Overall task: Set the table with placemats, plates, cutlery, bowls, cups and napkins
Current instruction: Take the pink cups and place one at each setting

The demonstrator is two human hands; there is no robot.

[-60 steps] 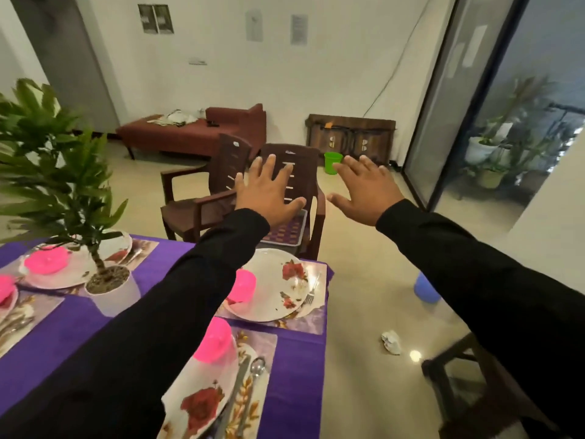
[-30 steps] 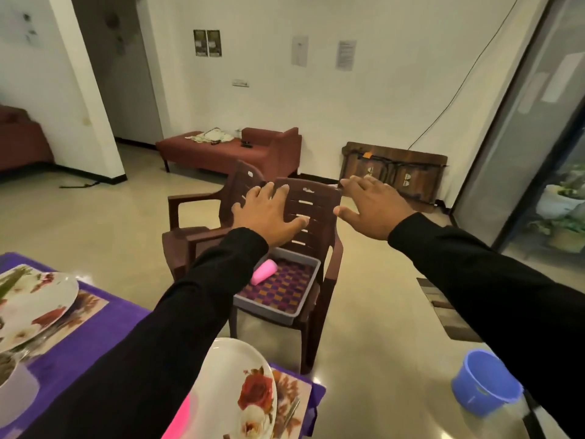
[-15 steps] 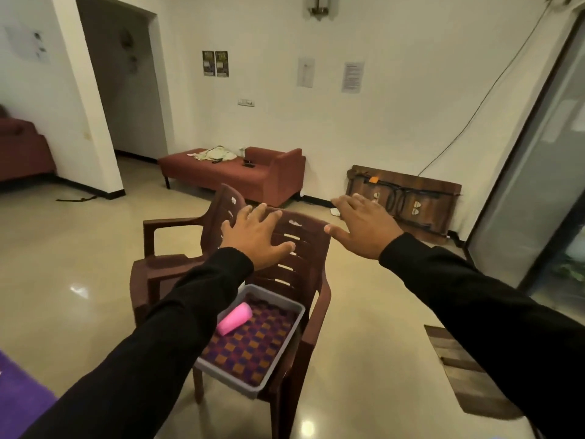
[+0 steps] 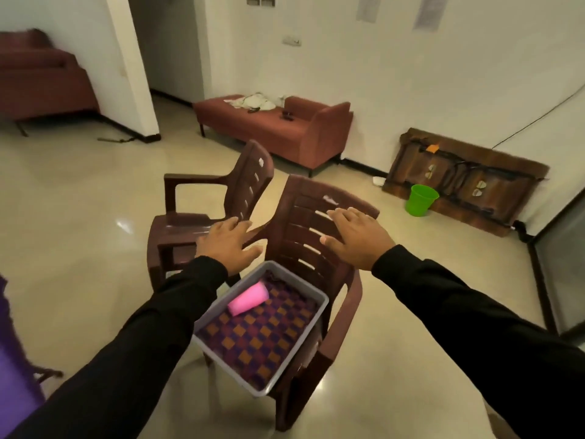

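A tiled floor (image 4: 79,217) spreads beneath a red sofa (image 4: 278,128) against the far wall. Two brown plastic chairs stand close together; the nearer chair (image 4: 319,217) carries a grey tray (image 4: 319,308) on its seat, lined with a checked mat (image 4: 262,340). A green bucket (image 4: 421,200) sits near the wall. Both arms, in black sleeves, reach out above the tray: the left hand (image 4: 226,242) and right hand (image 4: 357,237) are spread flat, fingers straight, holding nothing. A pink cup (image 4: 248,299) lies on its side in the tray's far corner.
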